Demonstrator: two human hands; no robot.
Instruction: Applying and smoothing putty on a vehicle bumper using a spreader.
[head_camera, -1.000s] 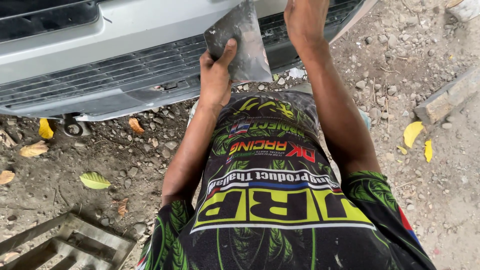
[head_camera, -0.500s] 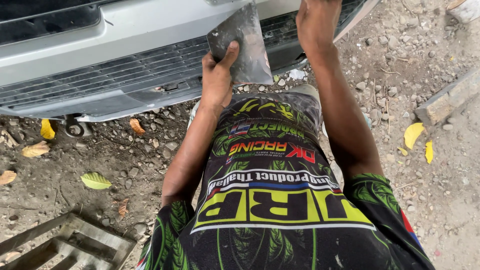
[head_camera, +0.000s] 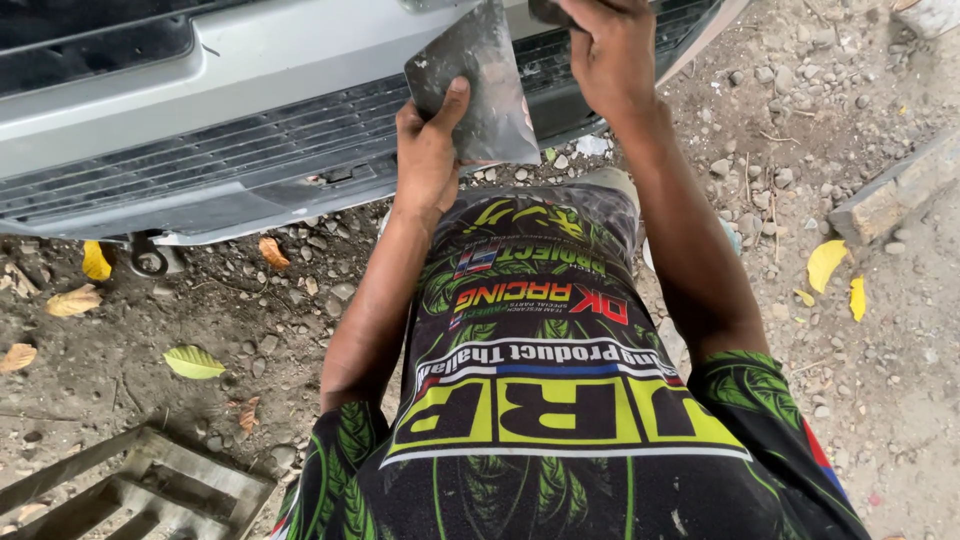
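The left hand (head_camera: 428, 150) pinches a flat, grimy metal plate (head_camera: 475, 85) against the silver bumper (head_camera: 200, 90), thumb over its face, while the right hand (head_camera: 605, 50) curls closed around a small dark tool at the grille (head_camera: 250, 150); a loose pinch could drop the plate onto the gravel (head_camera: 800, 120).

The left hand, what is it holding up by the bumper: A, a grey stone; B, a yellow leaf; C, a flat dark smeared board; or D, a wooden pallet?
C: the left hand grips a flat dark smeared board with the thumb across its face, raised in front of the silver bumper; the yellow leaves lie on the ground.
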